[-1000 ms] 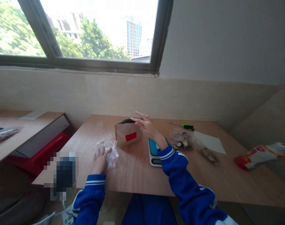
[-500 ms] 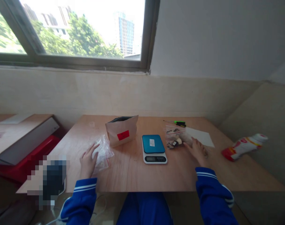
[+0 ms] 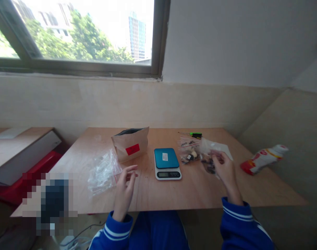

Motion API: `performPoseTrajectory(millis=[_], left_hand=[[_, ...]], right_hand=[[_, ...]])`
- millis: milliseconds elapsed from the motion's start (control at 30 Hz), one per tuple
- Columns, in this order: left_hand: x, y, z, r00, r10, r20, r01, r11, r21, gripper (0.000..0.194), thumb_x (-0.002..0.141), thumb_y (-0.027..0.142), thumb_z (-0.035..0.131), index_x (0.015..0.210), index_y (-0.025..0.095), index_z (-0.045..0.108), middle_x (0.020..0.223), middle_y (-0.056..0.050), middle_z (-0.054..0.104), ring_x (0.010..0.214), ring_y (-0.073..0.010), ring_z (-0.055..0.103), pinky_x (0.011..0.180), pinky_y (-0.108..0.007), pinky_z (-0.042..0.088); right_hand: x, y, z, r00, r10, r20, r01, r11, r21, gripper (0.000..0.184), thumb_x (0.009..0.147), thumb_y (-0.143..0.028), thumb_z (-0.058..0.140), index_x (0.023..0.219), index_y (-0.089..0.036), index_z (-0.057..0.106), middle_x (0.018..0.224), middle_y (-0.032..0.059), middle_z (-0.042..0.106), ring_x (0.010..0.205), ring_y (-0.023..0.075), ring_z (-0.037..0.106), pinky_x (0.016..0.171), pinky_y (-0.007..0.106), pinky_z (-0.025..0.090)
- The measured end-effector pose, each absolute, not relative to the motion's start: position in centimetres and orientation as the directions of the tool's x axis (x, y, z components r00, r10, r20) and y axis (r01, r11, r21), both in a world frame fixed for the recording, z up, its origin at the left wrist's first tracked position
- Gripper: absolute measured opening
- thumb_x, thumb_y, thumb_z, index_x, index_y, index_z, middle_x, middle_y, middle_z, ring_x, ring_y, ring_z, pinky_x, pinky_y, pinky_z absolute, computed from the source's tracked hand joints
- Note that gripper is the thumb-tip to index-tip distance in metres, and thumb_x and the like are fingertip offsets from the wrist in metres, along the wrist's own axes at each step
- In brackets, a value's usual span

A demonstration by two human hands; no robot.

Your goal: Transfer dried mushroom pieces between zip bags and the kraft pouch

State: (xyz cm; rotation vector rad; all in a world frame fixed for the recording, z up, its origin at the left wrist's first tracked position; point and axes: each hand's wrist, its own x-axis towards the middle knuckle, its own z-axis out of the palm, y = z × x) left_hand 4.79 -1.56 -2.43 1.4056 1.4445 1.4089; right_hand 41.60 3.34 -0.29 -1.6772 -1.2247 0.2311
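Note:
My right hand [image 3: 223,168] pinches a clear plastic bag [image 3: 207,163] with small dark parts in it, at the right of the table. Beside it lies another zip bag [image 3: 189,152] holding small dark and pale parts. My left hand [image 3: 126,187] hovers near the front, fingers apart, holding nothing. Left of that hand rests a heap of clear plastic bags [image 3: 103,173]. Between the hands sits a kitchen scale [image 3: 167,164] with a blue top, nothing on it. A brown paper pouch [image 3: 131,146] with a red label stands upright with its mouth open.
A green and black screwdriver [image 3: 195,135] lies at the back, near a white sheet of paper [image 3: 227,151]. A red and white bottle [image 3: 264,159] lies tilted at the right. A blurred-out dark object [image 3: 54,199] is at the left front corner.
My left hand has moved right, away from the clear bags. My right hand has lifted the bag of dark parts slightly. The view has shifted a little.

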Motion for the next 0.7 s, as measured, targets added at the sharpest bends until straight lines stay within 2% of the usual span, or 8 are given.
performPoseTrajectory(millis=[67, 100, 167, 233, 367, 500, 600, 700], left_hand=[[6.8, -2.0, -1.9, -0.081, 0.984, 0.157, 0.137, -0.145, 0.980, 0.034, 0.086, 0.041, 0.051, 0.112, 0.021, 0.058, 0.114, -0.009, 0.062, 0.091, -0.0186, 0.062, 0.078, -0.032, 0.050], [7.6, -2.2, -1.7, -0.042, 0.988, 0.147, 0.093, -0.143, 0.985, 0.037, 0.086, 0.042, 0.051, 0.115, 0.021, 0.058, 0.117, -0.010, 0.061, 0.095, -0.0195, 0.062, 0.080, -0.032, 0.050], [8.5, -2.5, -1.1, 0.049, 0.990, 0.135, 0.003, -0.135, 0.991, 0.042, 0.088, 0.046, 0.048, 0.121, 0.021, 0.056, 0.122, -0.011, 0.060, 0.102, -0.0208, 0.060, 0.083, -0.033, 0.049], [8.7, -2.8, -0.5, 0.094, 0.987, 0.128, -0.069, -0.122, 0.990, 0.045, 0.088, 0.049, 0.046, 0.121, 0.021, 0.058, 0.122, -0.010, 0.061, 0.104, -0.0216, 0.059, 0.084, -0.033, 0.050], [7.4, -3.3, 0.4, 0.066, 0.993, 0.099, -0.108, -0.091, 0.990, 0.038, 0.080, 0.047, 0.059, 0.102, 0.017, 0.067, 0.099, -0.009, 0.069, 0.094, -0.0216, 0.062, 0.080, -0.031, 0.051], [5.8, -3.5, 0.6, 0.036, 0.997, 0.066, -0.098, -0.062, 0.993, 0.030, 0.074, 0.043, 0.067, 0.084, 0.015, 0.066, 0.074, -0.004, 0.067, 0.069, -0.0161, 0.061, 0.064, -0.027, 0.051], [5.3, -3.4, 0.1, -0.011, 0.999, 0.032, -0.120, -0.033, 0.992, 0.027, 0.072, 0.041, 0.069, 0.075, 0.015, 0.061, 0.066, -0.001, 0.063, 0.062, -0.0137, 0.059, 0.057, -0.025, 0.050], [5.2, -3.1, -0.7, -0.038, 0.999, -0.007, -0.134, 0.002, 0.991, 0.026, 0.072, 0.040, 0.069, 0.072, 0.015, 0.059, 0.066, 0.000, 0.062, 0.062, -0.0134, 0.060, 0.056, -0.024, 0.050]], right_hand=[[37.7, 2.2, 1.7, 0.388, 0.873, 0.297, 0.359, 0.154, -0.920, 0.030, 0.076, -0.037, 0.056, 0.097, -0.018, 0.063, 0.099, 0.0111, 0.070, 0.093, 0.0246, 0.065, 0.082, 0.036, 0.050], [35.6, 1.6, 2.5, 0.315, 0.922, 0.227, 0.235, 0.156, -0.959, 0.031, 0.074, -0.039, 0.059, 0.097, -0.019, 0.064, 0.098, 0.0090, 0.070, 0.091, 0.0236, 0.065, 0.081, 0.035, 0.050], [31.8, 0.6, 3.5, 0.105, 0.990, 0.098, 0.036, 0.094, -0.995, 0.031, 0.076, -0.039, 0.061, 0.100, -0.020, 0.065, 0.097, 0.0069, 0.070, 0.090, 0.0217, 0.065, 0.080, 0.032, 0.050], [28.6, -0.1, 3.8, -0.067, 0.997, 0.036, -0.088, 0.030, -0.996, 0.030, 0.078, -0.038, 0.061, 0.102, -0.020, 0.064, 0.090, 0.0053, 0.071, 0.087, 0.0203, 0.065, 0.079, 0.031, 0.050], [24.8, 0.0, 3.2, -0.176, 0.983, -0.046, -0.194, -0.081, -0.978, 0.031, 0.076, -0.038, 0.062, 0.101, -0.021, 0.063, 0.083, 0.0034, 0.070, 0.077, 0.0182, 0.065, 0.069, 0.028, 0.050], [23.0, 0.7, 2.4, -0.194, 0.975, -0.106, -0.258, -0.155, -0.954, 0.037, 0.071, -0.039, 0.066, 0.102, -0.020, 0.061, 0.081, 0.0026, 0.068, 0.071, 0.0169, 0.064, 0.063, 0.027, 0.049], [22.2, 1.1, 1.8, -0.169, 0.975, -0.143, -0.287, -0.188, -0.940, 0.044, 0.069, -0.040, 0.069, 0.106, -0.020, 0.057, 0.079, 0.0018, 0.068, 0.070, 0.0166, 0.063, 0.063, 0.027, 0.049], [21.5, 1.5, 1.0, -0.097, 0.984, -0.146, -0.280, -0.168, -0.945, 0.052, 0.065, -0.039, 0.073, 0.109, -0.020, 0.054, 0.080, 0.0018, 0.069, 0.073, 0.0167, 0.063, 0.067, 0.027, 0.049]])
